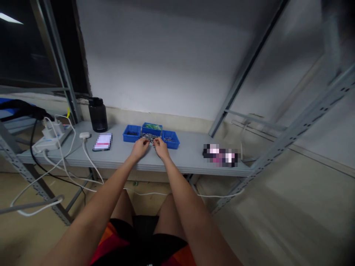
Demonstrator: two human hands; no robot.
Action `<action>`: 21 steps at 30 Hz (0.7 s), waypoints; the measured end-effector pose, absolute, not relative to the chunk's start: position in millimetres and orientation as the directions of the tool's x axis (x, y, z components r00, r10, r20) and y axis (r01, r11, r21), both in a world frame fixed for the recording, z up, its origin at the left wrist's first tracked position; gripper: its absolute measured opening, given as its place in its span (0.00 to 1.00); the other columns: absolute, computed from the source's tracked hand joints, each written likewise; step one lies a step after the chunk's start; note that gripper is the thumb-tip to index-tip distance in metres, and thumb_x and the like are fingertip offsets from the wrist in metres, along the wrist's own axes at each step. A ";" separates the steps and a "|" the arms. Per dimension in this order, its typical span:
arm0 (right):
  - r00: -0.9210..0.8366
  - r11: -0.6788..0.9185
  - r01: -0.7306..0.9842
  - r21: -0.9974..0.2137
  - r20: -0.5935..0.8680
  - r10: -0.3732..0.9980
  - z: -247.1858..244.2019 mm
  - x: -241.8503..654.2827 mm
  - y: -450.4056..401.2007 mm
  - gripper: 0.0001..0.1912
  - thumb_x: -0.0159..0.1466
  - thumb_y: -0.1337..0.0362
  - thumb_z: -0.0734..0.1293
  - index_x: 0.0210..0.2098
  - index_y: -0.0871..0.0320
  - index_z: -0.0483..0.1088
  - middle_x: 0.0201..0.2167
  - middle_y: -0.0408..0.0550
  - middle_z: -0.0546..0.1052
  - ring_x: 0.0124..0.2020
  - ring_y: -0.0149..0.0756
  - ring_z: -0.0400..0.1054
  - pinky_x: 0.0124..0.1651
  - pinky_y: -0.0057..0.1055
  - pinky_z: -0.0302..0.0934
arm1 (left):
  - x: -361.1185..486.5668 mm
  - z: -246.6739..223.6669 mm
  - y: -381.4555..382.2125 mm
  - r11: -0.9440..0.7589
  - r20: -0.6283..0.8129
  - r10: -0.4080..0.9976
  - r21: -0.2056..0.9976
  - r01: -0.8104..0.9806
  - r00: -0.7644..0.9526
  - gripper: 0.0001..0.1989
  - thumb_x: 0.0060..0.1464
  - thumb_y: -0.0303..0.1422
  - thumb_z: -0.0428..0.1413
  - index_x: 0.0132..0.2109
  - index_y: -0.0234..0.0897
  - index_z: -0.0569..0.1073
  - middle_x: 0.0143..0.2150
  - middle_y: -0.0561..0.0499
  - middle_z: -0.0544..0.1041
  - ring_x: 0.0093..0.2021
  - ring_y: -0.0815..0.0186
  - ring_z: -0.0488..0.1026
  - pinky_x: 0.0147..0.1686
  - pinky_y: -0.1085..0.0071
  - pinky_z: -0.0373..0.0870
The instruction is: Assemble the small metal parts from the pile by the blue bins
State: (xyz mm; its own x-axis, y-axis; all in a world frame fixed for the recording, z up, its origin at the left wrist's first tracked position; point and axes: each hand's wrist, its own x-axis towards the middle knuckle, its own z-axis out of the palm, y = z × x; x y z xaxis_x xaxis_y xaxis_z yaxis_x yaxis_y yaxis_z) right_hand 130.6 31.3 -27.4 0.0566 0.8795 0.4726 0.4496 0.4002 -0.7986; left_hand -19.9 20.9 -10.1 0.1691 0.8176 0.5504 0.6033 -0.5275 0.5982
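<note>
On the grey shelf, a pile of small shiny metal pieces lies between blue bins. My left hand is at the pile's left front, fingertips pinched together. Close beside it, my right hand pinches at the pile's right front. Whatever the fingertips hold is too small to make out. Dark small parts sit in the left blue bin. Behind the pile, the back blue bin contains green and clear items. Thin metal pieces lie in the right blue bin.
A dark bottle and a lit phone stand and lie to the left, near a power strip with white cables. A blurred-out device rests on the right of the shelf. Metal uprights flank both ends.
</note>
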 end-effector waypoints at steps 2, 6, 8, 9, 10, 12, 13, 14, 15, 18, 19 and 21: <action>0.086 0.377 0.467 -0.800 0.465 0.881 -27.5 130.6 31.8 0.06 0.64 0.62 0.61 0.37 0.55 0.68 0.28 0.43 0.76 0.33 0.36 0.71 0.41 0.30 0.63 | -20.6 -2.5 19.0 -0.498 0.584 0.802 0.541 0.678 0.123 0.11 0.58 0.29 0.52 0.43 0.31 0.78 0.41 0.40 0.79 0.43 0.58 0.74 0.47 0.66 0.68; 0.095 0.348 0.525 -0.777 0.460 0.883 -29.8 130.6 34.0 0.08 0.63 0.66 0.61 0.40 0.56 0.70 0.29 0.43 0.77 0.34 0.36 0.71 0.43 0.31 0.62 | -34.9 22.1 28.7 -0.334 0.646 0.763 0.409 0.850 -0.011 0.14 0.61 0.33 0.50 0.46 0.33 0.77 0.45 0.38 0.78 0.49 0.52 0.71 0.51 0.60 0.65; 0.091 0.350 0.544 -0.763 0.468 0.879 -31.0 130.6 34.7 0.09 0.63 0.68 0.61 0.41 0.55 0.70 0.31 0.44 0.77 0.35 0.37 0.71 0.45 0.31 0.62 | -46.8 34.3 37.6 -0.229 0.622 0.780 0.377 0.897 -0.062 0.14 0.61 0.33 0.49 0.46 0.33 0.78 0.47 0.37 0.78 0.49 0.51 0.71 0.50 0.58 0.65; 0.091 0.346 0.551 -0.760 0.466 0.880 -31.3 130.7 34.9 0.09 0.63 0.68 0.61 0.42 0.55 0.70 0.32 0.44 0.77 0.36 0.37 0.71 0.45 0.31 0.62 | -52.7 39.0 41.6 -0.185 0.601 0.796 0.349 0.918 -0.068 0.14 0.61 0.33 0.50 0.47 0.33 0.78 0.47 0.36 0.78 0.50 0.49 0.71 0.50 0.58 0.64; 0.091 0.339 0.555 -0.760 0.461 0.883 -31.4 130.7 34.9 0.10 0.63 0.68 0.61 0.42 0.55 0.70 0.32 0.44 0.78 0.36 0.37 0.71 0.45 0.31 0.62 | -57.9 42.7 44.7 -0.162 0.582 0.812 0.309 0.937 -0.051 0.15 0.61 0.33 0.50 0.48 0.32 0.77 0.48 0.34 0.77 0.50 0.48 0.71 0.49 0.57 0.64; 0.094 0.327 0.557 -0.764 0.449 0.889 -31.1 130.8 34.8 0.10 0.63 0.69 0.61 0.42 0.55 0.70 0.32 0.44 0.78 0.35 0.37 0.71 0.45 0.31 0.62 | -65.7 46.8 46.9 -0.181 0.566 0.824 0.209 0.961 0.032 0.15 0.62 0.34 0.50 0.49 0.31 0.77 0.50 0.33 0.76 0.52 0.47 0.70 0.49 0.57 0.64; 0.095 0.325 0.556 -0.765 0.447 0.890 -30.8 130.8 34.8 0.10 0.63 0.69 0.61 0.42 0.56 0.71 0.32 0.44 0.78 0.36 0.37 0.71 0.45 0.31 0.62 | -68.3 47.6 46.3 -0.198 0.556 0.828 0.167 0.966 0.074 0.15 0.62 0.34 0.50 0.49 0.31 0.77 0.50 0.33 0.76 0.52 0.48 0.70 0.49 0.58 0.64; 0.095 0.325 0.555 -0.766 0.446 0.890 -30.5 130.8 34.7 0.10 0.63 0.69 0.61 0.42 0.56 0.71 0.32 0.45 0.78 0.36 0.37 0.71 0.45 0.31 0.62 | -70.2 48.0 44.8 -0.217 0.536 0.836 0.132 0.967 0.114 0.15 0.63 0.34 0.49 0.48 0.32 0.77 0.50 0.34 0.77 0.51 0.49 0.71 0.48 0.58 0.64; 0.095 0.326 0.554 -0.766 0.447 0.889 -30.3 130.8 34.7 0.10 0.63 0.70 0.61 0.42 0.56 0.71 0.32 0.45 0.78 0.36 0.37 0.71 0.45 0.31 0.62 | -71.6 48.1 42.9 -0.228 0.507 0.850 0.105 0.968 0.145 0.15 0.63 0.33 0.48 0.47 0.32 0.77 0.49 0.34 0.77 0.50 0.50 0.71 0.48 0.59 0.64; 0.097 0.325 0.548 -0.771 0.444 0.891 -30.0 130.9 34.9 0.10 0.63 0.69 0.61 0.42 0.55 0.71 0.32 0.45 0.78 0.36 0.36 0.71 0.46 0.31 0.62 | -75.1 48.3 38.3 -0.239 0.413 0.887 0.026 0.971 0.208 0.15 0.64 0.32 0.46 0.45 0.31 0.76 0.47 0.36 0.78 0.46 0.53 0.73 0.45 0.60 0.65; 0.098 0.321 0.545 -0.774 0.440 0.893 -30.1 131.0 35.0 0.10 0.63 0.69 0.61 0.42 0.55 0.71 0.32 0.45 0.78 0.36 0.36 0.71 0.46 0.31 0.62 | -76.3 48.4 37.6 -0.242 0.395 0.891 -0.006 0.970 0.224 0.15 0.65 0.31 0.46 0.46 0.30 0.76 0.47 0.36 0.78 0.45 0.54 0.73 0.45 0.61 0.65; 0.103 0.317 0.540 -0.780 0.435 0.895 -30.4 131.1 35.4 0.09 0.63 0.69 0.62 0.41 0.55 0.71 0.32 0.44 0.77 0.36 0.36 0.71 0.45 0.31 0.62 | -77.7 48.0 36.4 -0.252 0.385 0.887 -0.062 0.966 0.256 0.16 0.65 0.31 0.45 0.48 0.30 0.75 0.48 0.36 0.77 0.46 0.55 0.73 0.45 0.61 0.65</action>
